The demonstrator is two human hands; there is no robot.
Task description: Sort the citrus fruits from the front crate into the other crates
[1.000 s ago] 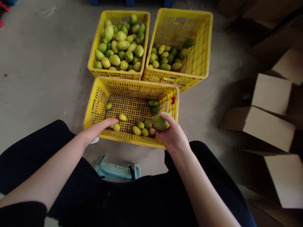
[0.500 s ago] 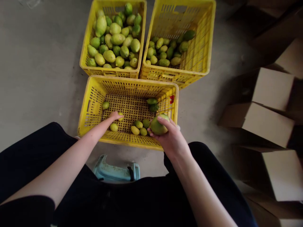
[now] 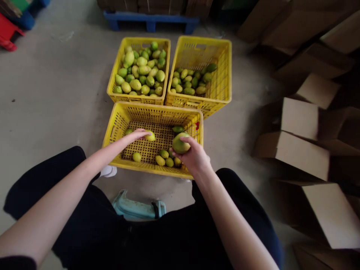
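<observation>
My left hand (image 3: 141,134) is closed on a yellow lemon (image 3: 150,136) over the near yellow crate (image 3: 153,170). A large green-yellow lemon (image 3: 180,144) sits in my right hand (image 3: 195,154), thumb on top and fingers beneath, above the crate's right side. On the crate's slotted floor lie a single lemon (image 3: 137,156) at the front left, a cluster of several lemons (image 3: 160,160) near the front middle, a green lemon (image 3: 178,129) at the back right, and another lemon (image 3: 128,131) at the left, partly behind my left hand.
Behind stand a yellow crate (image 3: 110,83) heaped with lemons and another yellow crate (image 3: 228,71) part-filled with them. Cardboard boxes (image 3: 302,153) line the right. A blue pallet (image 3: 150,23) is at the far side. A light-blue stool (image 3: 135,207) shows between my legs.
My left hand has lifted its lemon up from the crate floor and slightly right. My right hand still holds the large lemon, now a little further left. The view has tilted up.
</observation>
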